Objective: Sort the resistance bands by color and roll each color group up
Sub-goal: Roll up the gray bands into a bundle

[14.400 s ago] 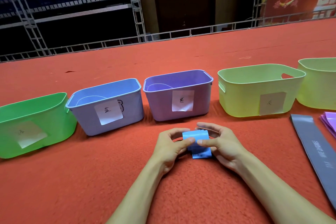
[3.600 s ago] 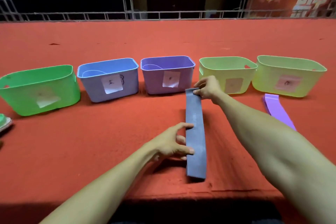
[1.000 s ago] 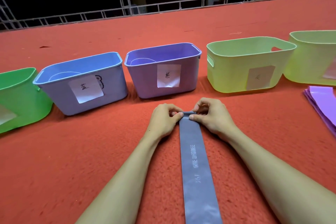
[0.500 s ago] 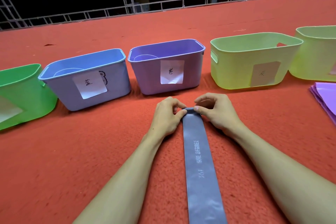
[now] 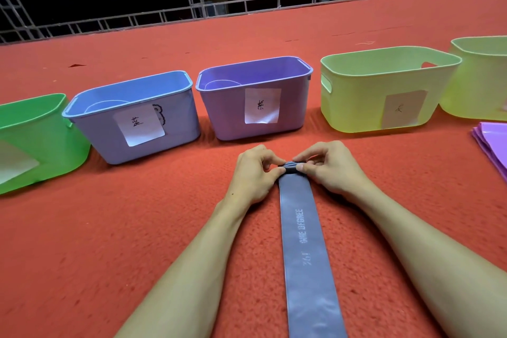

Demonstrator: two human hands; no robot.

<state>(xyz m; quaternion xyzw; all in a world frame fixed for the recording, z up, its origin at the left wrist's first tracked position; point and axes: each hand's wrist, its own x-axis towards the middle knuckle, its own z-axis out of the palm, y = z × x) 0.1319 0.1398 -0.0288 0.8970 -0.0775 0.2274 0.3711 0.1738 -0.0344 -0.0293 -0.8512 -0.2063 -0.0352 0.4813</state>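
Grey band (image 5: 304, 244): flat on the red carpet (image 5: 137, 228), far end barely rolled, pinched by left hand (image 5: 253, 173) and right hand (image 5: 330, 169). Purple bands (image 5: 491, 140) unrolled, right.

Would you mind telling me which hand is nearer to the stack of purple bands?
Right. The right hand pinches the grey band left of the purple bands; the left hand pinches it too, farther left.
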